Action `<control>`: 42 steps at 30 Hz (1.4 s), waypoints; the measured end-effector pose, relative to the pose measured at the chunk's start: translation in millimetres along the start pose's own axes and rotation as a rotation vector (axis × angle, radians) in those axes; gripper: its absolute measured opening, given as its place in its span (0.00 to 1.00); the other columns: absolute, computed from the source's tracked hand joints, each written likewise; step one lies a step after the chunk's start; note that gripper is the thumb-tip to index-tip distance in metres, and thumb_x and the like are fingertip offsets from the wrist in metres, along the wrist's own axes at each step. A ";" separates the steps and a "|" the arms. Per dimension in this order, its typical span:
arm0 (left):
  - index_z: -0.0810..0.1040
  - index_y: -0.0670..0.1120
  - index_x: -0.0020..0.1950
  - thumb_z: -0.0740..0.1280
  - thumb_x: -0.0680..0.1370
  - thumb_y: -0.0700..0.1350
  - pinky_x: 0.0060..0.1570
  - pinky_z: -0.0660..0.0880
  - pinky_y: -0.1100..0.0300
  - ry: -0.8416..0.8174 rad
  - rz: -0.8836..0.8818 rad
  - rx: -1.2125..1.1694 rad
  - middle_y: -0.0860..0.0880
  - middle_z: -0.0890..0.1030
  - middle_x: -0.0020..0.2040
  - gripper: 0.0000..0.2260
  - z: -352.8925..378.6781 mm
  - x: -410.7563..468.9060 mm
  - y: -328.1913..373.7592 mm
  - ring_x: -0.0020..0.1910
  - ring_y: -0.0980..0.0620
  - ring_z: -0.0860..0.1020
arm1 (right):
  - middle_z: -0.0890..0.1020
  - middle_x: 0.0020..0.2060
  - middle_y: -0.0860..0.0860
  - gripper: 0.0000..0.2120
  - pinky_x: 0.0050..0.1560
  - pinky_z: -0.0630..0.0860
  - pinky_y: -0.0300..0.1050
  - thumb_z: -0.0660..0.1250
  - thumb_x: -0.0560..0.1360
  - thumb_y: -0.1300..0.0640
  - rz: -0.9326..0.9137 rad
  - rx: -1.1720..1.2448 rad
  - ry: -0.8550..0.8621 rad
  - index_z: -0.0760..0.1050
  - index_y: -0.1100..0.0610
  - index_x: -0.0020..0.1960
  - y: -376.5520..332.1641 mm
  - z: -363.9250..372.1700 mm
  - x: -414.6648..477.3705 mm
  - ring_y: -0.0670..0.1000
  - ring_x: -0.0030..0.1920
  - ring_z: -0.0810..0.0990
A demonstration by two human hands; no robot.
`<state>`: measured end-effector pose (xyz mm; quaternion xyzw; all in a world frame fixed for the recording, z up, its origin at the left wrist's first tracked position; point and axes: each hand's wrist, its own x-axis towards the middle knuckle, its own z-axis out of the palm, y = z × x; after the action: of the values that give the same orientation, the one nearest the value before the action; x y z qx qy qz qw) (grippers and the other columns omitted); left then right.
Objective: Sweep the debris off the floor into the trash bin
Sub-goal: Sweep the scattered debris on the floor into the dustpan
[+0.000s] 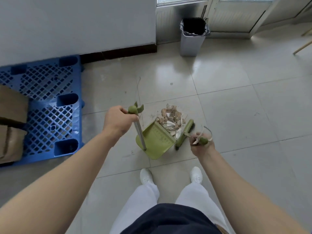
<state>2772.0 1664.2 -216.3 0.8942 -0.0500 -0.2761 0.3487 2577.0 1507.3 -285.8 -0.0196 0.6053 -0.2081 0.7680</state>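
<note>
Left hand [119, 121] is clamped on the dustpan [156, 141] handle; right hand [201, 145] is closed around the broom [184, 132] handle. The debris [170, 119] lies on the floor at the pan's open lip, well short of the trash bin [193, 37]. Recommended: keep the lip flat to the tile and use short strokes toward it, so scraps do not slip beneath.

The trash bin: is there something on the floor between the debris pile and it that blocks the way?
Nothing visible blocks it. The floor tiles between the debris pile and the trash bin are bare except for small marks. The blue pallet lies off to the left, and the dustpan sits on the near side of the pile.
</note>
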 end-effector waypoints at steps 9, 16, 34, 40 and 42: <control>0.73 0.44 0.37 0.73 0.68 0.42 0.32 0.70 0.56 -0.050 0.142 0.158 0.47 0.75 0.34 0.09 -40.2 33.2 -5.6 0.33 0.48 0.71 | 0.66 0.28 0.54 0.15 0.17 0.67 0.30 0.49 0.79 0.66 -0.146 0.019 0.092 0.62 0.56 0.36 35.9 -5.0 -6.5 0.47 0.15 0.69; 0.72 0.43 0.38 0.73 0.70 0.43 0.29 0.65 0.59 -0.002 0.138 0.209 0.48 0.74 0.34 0.10 -59.7 48.3 -28.0 0.31 0.52 0.69 | 0.69 0.33 0.52 0.15 0.21 0.70 0.32 0.50 0.79 0.66 0.004 -0.025 0.132 0.65 0.57 0.36 61.5 39.5 7.2 0.47 0.32 0.68; 0.74 0.42 0.38 0.74 0.68 0.44 0.33 0.69 0.55 -0.057 0.117 0.187 0.48 0.75 0.33 0.10 -58.4 71.9 -24.2 0.33 0.48 0.70 | 0.70 0.33 0.54 0.12 0.17 0.69 0.30 0.52 0.77 0.69 -0.107 -0.137 0.209 0.68 0.56 0.40 27.5 63.4 12.2 0.50 0.29 0.73; 0.73 0.43 0.37 0.74 0.68 0.44 0.33 0.68 0.56 -0.039 0.110 0.191 0.47 0.75 0.33 0.10 -50.3 78.9 -14.0 0.33 0.47 0.70 | 0.76 0.34 0.53 0.10 0.17 0.70 0.32 0.57 0.76 0.67 -0.059 -0.135 0.214 0.73 0.55 0.47 25.5 78.3 31.9 0.48 0.13 0.73; 0.74 0.42 0.38 0.74 0.68 0.44 0.35 0.71 0.54 -0.031 0.098 0.198 0.46 0.76 0.34 0.10 -48.5 83.3 -7.3 0.34 0.46 0.72 | 0.74 0.29 0.54 0.12 0.16 0.67 0.30 0.52 0.77 0.67 -0.082 -0.106 0.156 0.69 0.57 0.39 20.6 82.0 24.9 0.48 0.14 0.71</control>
<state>2867.0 1675.1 -230.0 0.9163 -0.1263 -0.2664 0.2711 2664.5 1499.3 -292.8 -0.0688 0.6720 -0.2078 0.7075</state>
